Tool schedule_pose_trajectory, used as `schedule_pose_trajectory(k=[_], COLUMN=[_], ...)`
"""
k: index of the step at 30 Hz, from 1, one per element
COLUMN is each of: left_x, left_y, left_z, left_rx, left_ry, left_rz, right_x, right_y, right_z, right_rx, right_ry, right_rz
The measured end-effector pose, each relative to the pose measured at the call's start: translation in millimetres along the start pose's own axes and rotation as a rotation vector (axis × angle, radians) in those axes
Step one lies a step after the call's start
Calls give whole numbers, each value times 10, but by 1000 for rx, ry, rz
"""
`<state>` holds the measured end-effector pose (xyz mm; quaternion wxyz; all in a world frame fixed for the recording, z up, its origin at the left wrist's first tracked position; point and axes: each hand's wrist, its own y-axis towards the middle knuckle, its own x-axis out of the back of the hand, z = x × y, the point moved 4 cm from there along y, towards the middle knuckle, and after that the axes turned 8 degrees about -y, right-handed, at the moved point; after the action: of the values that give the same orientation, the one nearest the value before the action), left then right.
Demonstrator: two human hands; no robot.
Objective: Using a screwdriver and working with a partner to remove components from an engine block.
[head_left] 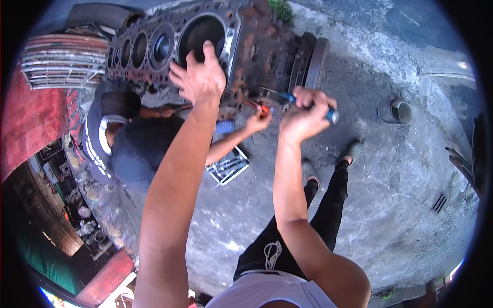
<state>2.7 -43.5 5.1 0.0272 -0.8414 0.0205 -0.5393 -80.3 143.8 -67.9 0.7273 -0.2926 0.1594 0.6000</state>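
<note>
A large engine block [257, 31] with a row of round cylinder bores lies at the top of the view. My left hand [202, 77] is at the near edge of its top face, beside the largest-looking bore [197, 38]. Its fingers are spread and it holds nothing. My right hand [306, 115] is closed round a screwdriver [284, 95] with a blue handle. The thin shaft points left towards the block's rusty side; whether its tip touches the metal I cannot tell. Just below the tip, a co-worker's hand [258, 122] holds a red-orange tool [264, 110].
Two people in dark caps [146, 146] crouch at the left, close to my left forearm. A tray of tools [228, 167] lies on the concrete floor between my arms. A bucket [400, 112] stands at the right. A slatted metal rack [64, 61] is at the far left.
</note>
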Motion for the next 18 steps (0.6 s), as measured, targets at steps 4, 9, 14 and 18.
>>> schedule_pose_trajectory(k=[4,9,14,18], left_x=[-28,18,4,-18], left_y=[-82,-83,-49,-58], left_z=[10,141,52,48], left_rx=[11,40,16,11], left_ry=[20,72,18,17], left_rz=[8,17,11,8], right_x=[61,188,121,98], right_y=[-83,-172,-104,23], right_z=[-10,-70,-175,-194], right_rx=[96,116,-104,101], right_ry=[-163,116,-202,-33], right_rz=[41,118,-47,119])
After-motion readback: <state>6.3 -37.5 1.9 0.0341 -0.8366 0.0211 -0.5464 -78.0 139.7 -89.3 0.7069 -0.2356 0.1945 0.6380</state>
